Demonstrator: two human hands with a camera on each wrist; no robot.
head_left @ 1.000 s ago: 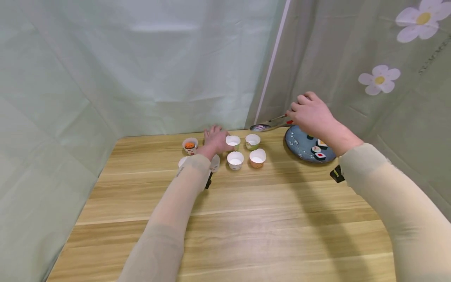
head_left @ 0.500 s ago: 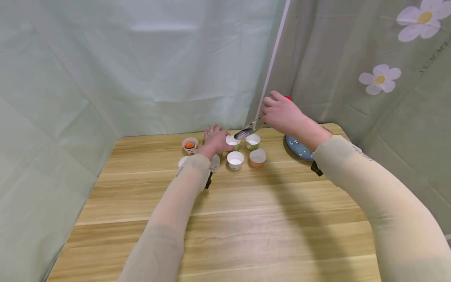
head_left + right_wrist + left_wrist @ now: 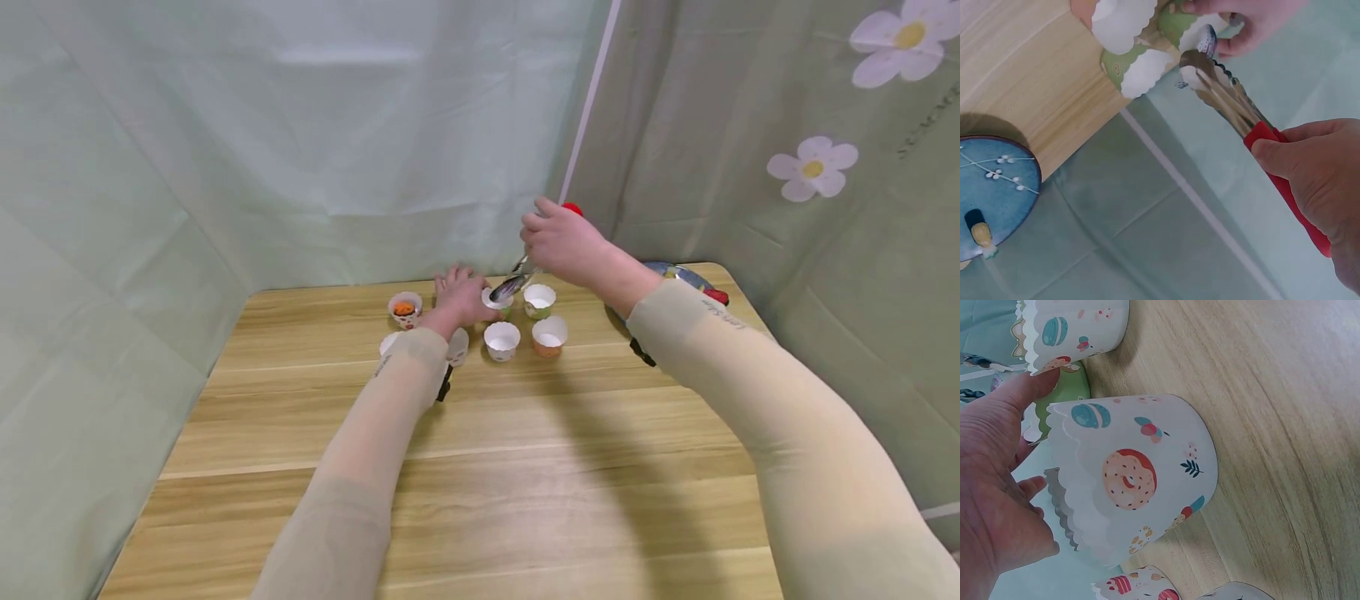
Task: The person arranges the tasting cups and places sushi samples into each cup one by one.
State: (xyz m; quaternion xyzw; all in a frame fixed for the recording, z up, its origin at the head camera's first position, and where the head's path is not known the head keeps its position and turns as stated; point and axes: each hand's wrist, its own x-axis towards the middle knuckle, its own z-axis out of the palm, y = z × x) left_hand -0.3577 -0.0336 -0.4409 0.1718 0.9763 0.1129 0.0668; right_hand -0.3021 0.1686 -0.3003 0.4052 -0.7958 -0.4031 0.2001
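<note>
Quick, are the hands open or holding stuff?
Left hand: holding a green, scalloped paper cup.
Right hand: holding the red-handled metal tongs.

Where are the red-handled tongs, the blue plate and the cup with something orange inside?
Red-handled tongs (image 3: 1261,133): right wrist view, front end of the red grip.
Blue plate (image 3: 1009,201): right wrist view, bare part of its surface.
Cup with something orange (image 3: 407,323): head view, front wall.
</note>
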